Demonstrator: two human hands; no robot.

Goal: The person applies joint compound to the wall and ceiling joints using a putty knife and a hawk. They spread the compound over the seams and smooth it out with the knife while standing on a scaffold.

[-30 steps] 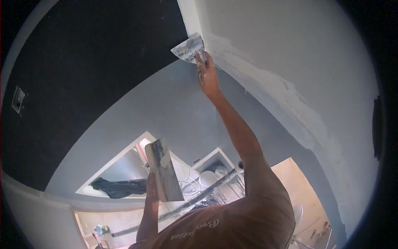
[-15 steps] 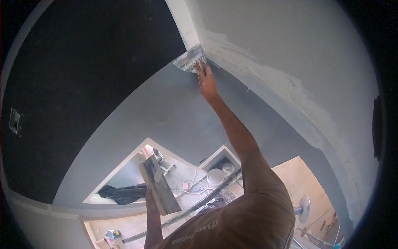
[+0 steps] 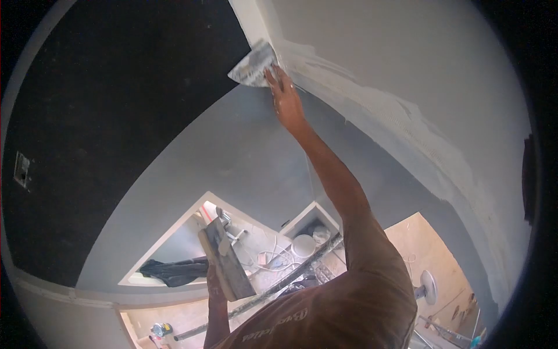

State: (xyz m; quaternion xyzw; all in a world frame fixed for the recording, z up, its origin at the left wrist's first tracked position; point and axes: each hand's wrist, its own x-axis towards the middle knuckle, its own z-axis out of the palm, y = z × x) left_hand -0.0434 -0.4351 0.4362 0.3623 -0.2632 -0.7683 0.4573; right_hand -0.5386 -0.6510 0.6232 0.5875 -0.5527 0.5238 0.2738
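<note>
High at the ceiling corner, my right hand (image 3: 286, 100) is closed on a broad drywall knife (image 3: 254, 67) smeared with compound. The knife lies over the pale band where the dark panel (image 3: 128, 104) meets the light grey surface (image 3: 395, 52), and its outline is slightly blurred. Lower down, my left hand (image 3: 213, 279) grips a long, narrow mud pan (image 3: 233, 270) held at a slant. A lump of pale compound (image 3: 224, 245) shows on the pan. Most of the left fingers are hidden behind it.
Mesh joint tape (image 3: 383, 119) with smeared compound runs along the seam on the right. Below are a white bucket (image 3: 303, 246), cables, a long dark pole (image 3: 273, 296) and a dark cloth (image 3: 174, 271) on a ledge. A round white disc (image 3: 429, 287) stands lower right.
My right hand and the drywall knife have moved up and left along the corner, onto the edge of the dark panel. My left hand with the mud pan has stayed almost still.
</note>
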